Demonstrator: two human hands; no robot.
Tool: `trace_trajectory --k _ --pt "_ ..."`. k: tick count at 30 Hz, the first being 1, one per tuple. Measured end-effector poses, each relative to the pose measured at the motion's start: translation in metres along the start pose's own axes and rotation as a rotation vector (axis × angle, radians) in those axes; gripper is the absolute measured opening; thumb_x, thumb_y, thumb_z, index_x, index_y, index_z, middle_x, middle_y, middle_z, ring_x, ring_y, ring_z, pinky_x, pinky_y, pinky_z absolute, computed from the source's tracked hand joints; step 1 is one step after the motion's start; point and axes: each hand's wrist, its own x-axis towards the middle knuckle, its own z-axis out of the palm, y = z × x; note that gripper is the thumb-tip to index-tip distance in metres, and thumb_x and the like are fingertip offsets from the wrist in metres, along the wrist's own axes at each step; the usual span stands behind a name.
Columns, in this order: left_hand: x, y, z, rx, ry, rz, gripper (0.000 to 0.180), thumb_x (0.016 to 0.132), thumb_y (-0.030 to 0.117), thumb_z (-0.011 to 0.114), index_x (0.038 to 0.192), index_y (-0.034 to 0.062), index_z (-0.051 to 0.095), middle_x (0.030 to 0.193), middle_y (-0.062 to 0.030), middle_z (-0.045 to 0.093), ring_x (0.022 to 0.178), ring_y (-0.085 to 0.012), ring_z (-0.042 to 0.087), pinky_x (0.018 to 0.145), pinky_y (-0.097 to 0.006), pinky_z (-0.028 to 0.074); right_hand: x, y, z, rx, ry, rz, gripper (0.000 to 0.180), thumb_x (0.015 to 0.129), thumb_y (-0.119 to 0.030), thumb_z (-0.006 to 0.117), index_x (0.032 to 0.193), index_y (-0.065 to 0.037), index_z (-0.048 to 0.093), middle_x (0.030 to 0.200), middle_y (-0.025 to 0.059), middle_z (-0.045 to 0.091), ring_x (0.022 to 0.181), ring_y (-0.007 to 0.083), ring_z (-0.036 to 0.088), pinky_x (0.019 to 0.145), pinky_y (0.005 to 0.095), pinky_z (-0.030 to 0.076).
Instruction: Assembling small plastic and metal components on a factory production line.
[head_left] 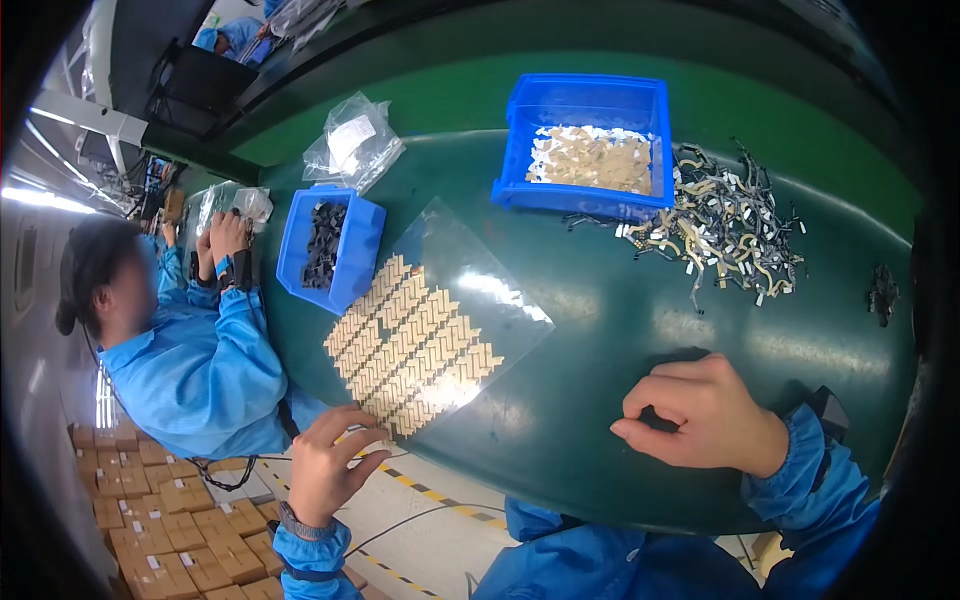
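A clear plastic sheet (pixel 490 290) lies on the green table, covered over much of its area with rows of small tan pieces (pixel 415 350). At its near-left edge is my left hand (pixel 330 465), thumb and fingers apart, fingertips close to the tan rows; I cannot tell whether they touch. My right hand (pixel 705 415) is over the table to the right of the sheet, its fingers curled and the thumb close to the index finger. Anything pinched there is too small or hidden to make out.
Beyond the sheet stands a blue bin (pixel 330 250) of black parts. Another blue bin (pixel 590 185) holds tan and white scraps. Beside it spreads a pile of small cable-like parts (pixel 725 225). A clear bag (pixel 352 142) lies behind. A co-worker (pixel 190 340) sits left, above cardboard boxes (pixel 170 520).
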Motion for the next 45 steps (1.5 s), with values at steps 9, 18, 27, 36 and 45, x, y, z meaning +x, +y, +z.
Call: trace_trajectory --k 9,18,27,36,45 --pt "-0.002 0.010 0.001 0.096 0.051 -0.012 0.024 0.070 0.010 0.083 0.092 0.0123 0.075 0.103 -0.0027 0.070 0.100 -0.0294 0.072 0.076 -0.039 0.060 0.001 -0.004 -0.003 0.007 -0.037 0.032 0.016 0.082 -0.016 0.080 0.078 -0.011 0.064 0.063 0.0022 0.058 0.050 0.0208 0.056 0.046 0.0331 0.044" --pt "-0.002 0.015 -0.001 0.126 -0.006 -0.020 0.017 0.072 0.009 0.079 0.087 0.0133 0.075 0.103 -0.0020 0.068 0.087 -0.0252 0.072 0.065 -0.036 0.058 0.000 -0.003 -0.004 0.027 -0.049 0.045 0.017 0.083 -0.017 0.079 0.078 -0.011 0.064 0.064 0.0022 0.058 0.050 0.0211 0.057 0.046 0.0331 0.045" --pt "0.003 0.018 0.001 0.179 0.042 0.053 0.015 0.074 0.002 0.075 0.083 0.0074 0.064 0.102 -0.0051 0.068 0.087 -0.0262 0.070 0.068 -0.038 0.054 -0.001 -0.004 -0.003 0.024 -0.049 0.041 0.016 0.084 -0.017 0.078 0.078 -0.011 0.064 0.063 0.0021 0.058 0.050 0.0207 0.056 0.046 0.0331 0.045" --pt "-0.001 0.016 0.004 0.122 0.078 0.033 0.022 0.076 -0.003 0.070 0.091 0.0057 0.057 0.104 -0.0082 0.069 0.090 -0.0294 0.070 0.072 -0.040 0.052 -0.002 0.000 0.000 0.023 -0.010 0.002 0.015 0.081 -0.014 0.082 0.078 -0.008 0.068 0.063 0.0011 0.060 0.045 0.0120 0.050 0.042 0.0284 0.038" --pt "0.003 0.013 0.007 0.093 0.077 0.026 0.019 0.076 -0.002 0.071 0.088 0.0063 0.059 0.102 -0.0077 0.069 0.091 -0.0302 0.067 0.069 -0.039 0.054 -0.003 -0.003 -0.003 0.024 -0.051 0.042 0.017 0.085 -0.018 0.077 0.078 -0.011 0.064 0.063 0.0024 0.058 0.052 0.0206 0.057 0.048 0.0341 0.046"
